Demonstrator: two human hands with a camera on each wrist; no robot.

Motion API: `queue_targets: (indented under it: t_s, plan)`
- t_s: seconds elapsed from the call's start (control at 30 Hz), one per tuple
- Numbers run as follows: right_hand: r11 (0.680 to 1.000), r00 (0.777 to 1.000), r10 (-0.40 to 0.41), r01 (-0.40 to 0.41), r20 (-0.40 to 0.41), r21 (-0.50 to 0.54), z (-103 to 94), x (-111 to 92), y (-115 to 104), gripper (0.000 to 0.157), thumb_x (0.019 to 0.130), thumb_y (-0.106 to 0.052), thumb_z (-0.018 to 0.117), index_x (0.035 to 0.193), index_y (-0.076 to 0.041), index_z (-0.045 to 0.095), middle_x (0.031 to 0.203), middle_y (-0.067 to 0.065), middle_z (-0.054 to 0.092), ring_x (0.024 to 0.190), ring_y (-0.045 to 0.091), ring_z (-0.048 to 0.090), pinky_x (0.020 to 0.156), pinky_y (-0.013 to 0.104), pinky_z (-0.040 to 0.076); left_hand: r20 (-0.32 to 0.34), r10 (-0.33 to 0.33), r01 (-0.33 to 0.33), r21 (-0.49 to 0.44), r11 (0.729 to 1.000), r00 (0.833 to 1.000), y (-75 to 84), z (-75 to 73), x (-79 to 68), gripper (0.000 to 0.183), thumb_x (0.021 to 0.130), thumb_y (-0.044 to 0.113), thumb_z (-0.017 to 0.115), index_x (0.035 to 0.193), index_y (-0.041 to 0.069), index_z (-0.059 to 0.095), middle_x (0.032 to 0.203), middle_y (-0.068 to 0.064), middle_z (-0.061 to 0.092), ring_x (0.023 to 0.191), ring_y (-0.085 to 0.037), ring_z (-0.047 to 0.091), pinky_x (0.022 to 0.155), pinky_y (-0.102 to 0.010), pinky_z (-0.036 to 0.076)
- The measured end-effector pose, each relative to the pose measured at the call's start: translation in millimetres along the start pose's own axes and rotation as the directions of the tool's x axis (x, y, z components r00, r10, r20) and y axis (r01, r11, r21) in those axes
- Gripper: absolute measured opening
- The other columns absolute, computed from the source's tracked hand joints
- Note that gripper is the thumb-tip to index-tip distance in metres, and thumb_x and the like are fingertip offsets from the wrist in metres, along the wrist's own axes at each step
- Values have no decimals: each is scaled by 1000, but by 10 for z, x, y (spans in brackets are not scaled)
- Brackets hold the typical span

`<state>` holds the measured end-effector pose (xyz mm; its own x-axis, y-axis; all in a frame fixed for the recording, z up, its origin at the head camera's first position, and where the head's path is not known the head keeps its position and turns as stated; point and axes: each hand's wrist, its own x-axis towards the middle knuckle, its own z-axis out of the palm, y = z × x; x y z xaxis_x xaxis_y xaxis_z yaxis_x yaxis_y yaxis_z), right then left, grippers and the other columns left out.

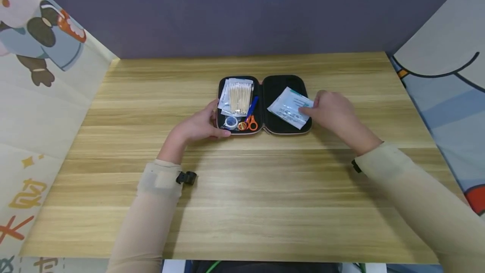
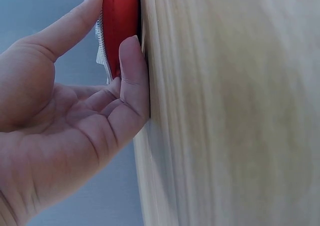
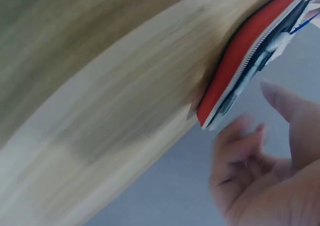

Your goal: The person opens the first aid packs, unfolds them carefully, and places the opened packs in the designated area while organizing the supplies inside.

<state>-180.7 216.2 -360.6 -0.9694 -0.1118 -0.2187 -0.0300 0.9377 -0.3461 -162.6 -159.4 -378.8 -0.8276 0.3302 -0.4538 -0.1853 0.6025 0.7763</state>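
Observation:
An open zip case (image 1: 270,85) lies flat on the table, black inside and red outside. My left hand (image 1: 201,123) grips its left half, thumb at the zipped rim and fingers against the red side (image 2: 120,26). In that half are a bag of cotton swabs (image 1: 240,98) over white packets, a blue slim tool (image 1: 253,106), orange-handled scissors (image 1: 251,124) and a roll of tape (image 1: 230,122). A white printed packet (image 1: 289,108) lies slanted in the right half. My right hand (image 1: 335,111) overlaps its right edge; in the right wrist view thumb and fingers stand apart, with nothing between them.
The wooden table (image 1: 242,205) runs to a dark wall (image 1: 242,12) behind the case. Printed panels with cartoon figures stand at the left and right sides. A dark object (image 1: 265,266) shows below the table's front edge.

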Motion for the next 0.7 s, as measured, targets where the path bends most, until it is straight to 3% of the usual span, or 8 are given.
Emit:
queue_targets:
  t_s: [0.1,0.17,0.2,0.27,0.33,0.47,0.6,0.7]
  plan:
    - [1000,999,23,-22,29,-17,-1,72,16,80,95,-61,72,141,3,57,143,34,54,122,49,56,94,64,54,-3,4,-4,7,1000,1000,-7,4,1,128,87,19,90,173,21,-5,134,-19,61,101,-29,70,88,-38,63]
    - [1000,997,23,-21,68,-21,-7,119,39,93,96,-62,71,156,5,45,156,37,43,134,51,49,105,69,48,-5,3,-3,3,1000,1000,-8,5,3,128,86,19,90,173,22,-4,133,-19,61,101,-29,69,88,-38,63]
    - [1000,997,22,-20,79,-18,-12,136,52,94,96,-60,71,157,6,43,155,36,46,133,50,51,105,68,48,-6,2,-2,0,1000,1000,-7,6,3,128,86,19,90,173,22,-4,133,-19,61,101,-29,69,88,-38,63]
    - [1000,997,16,-17,74,7,-31,153,91,85,98,-54,72,152,7,49,144,33,58,119,44,59,97,61,52,-4,-3,3,-6,1000,1000,-5,12,6,128,86,18,90,173,22,-4,132,-19,61,101,-29,69,88,-38,63]
    - [999,1000,3,-4,25,54,-65,155,124,69,99,-46,72,139,9,57,124,31,68,98,37,64,81,52,56,-2,-5,5,-10,1000,1000,0,13,6,128,86,18,90,173,23,-4,133,-19,60,102,-29,69,88,-39,63]
    - [983,996,4,12,-86,185,-170,141,144,44,103,-33,67,120,6,58,97,23,73,68,22,67,56,35,52,-6,-3,3,-3,1000,1000,17,8,-7,128,87,19,90,173,23,-4,133,-19,60,102,-29,68,88,-39,63]
    - [962,989,20,21,-146,272,-229,150,95,36,104,-28,60,119,5,55,97,25,75,59,13,70,50,28,55,-5,-5,5,6,1000,1000,16,-1,-15,127,88,20,89,173,22,-5,135,-19,59,102,-29,68,89,-38,63]
    - [945,992,36,6,-124,327,-206,179,29,39,104,-24,59,126,7,52,108,31,71,62,19,75,52,30,60,-1,-7,7,-2,1000,1000,14,-2,-16,127,88,20,89,173,22,-5,135,-19,59,103,-28,69,89,-38,63]
